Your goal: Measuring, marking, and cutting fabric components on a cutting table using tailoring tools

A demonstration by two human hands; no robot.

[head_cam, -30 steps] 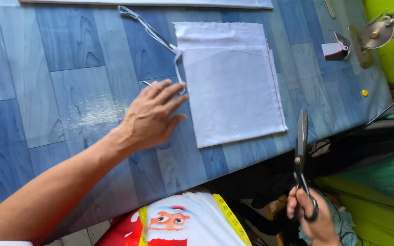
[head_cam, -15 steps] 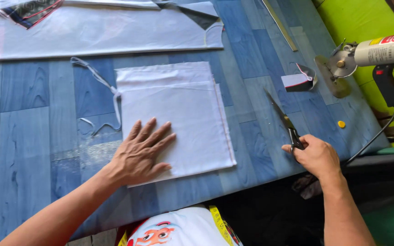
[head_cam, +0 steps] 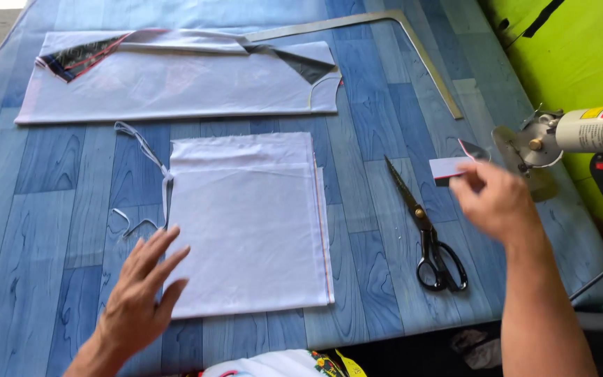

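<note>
Since the earlier frame the right hand (head_cam: 498, 202) has let go of the scissors (head_cam: 427, 230), which now lie shut on the table (head_cam: 29, 230), blades pointing away, handles toward the person; the left hand (head_cam: 137, 300) has slid off the cloth's middle to its near left corner. Nearest, the left hand is open, fingers spread, its fingertips (head_cam: 176, 255) touching the left edge of the folded white cloth (head_cam: 249, 223), which lies flat at the centre of the blue wood-patterned table. A thin white strip (head_cam: 141, 178) trails from the cloth's far left corner. Just right of the cloth lie the scissors, apart from it. Beyond the scissors the right hand hovers, blurred, its fingers loosely curled next to a small white card (head_cam: 447, 167); whether it grips the card cannot be told. Right of the hand, a round-blade cutter (head_cam: 567, 136) rests at the table edge. Farthest, a long white fabric piece (head_cam: 176, 87) lies flat, with a metal L-square (head_cam: 413, 49) beside it.
</note>
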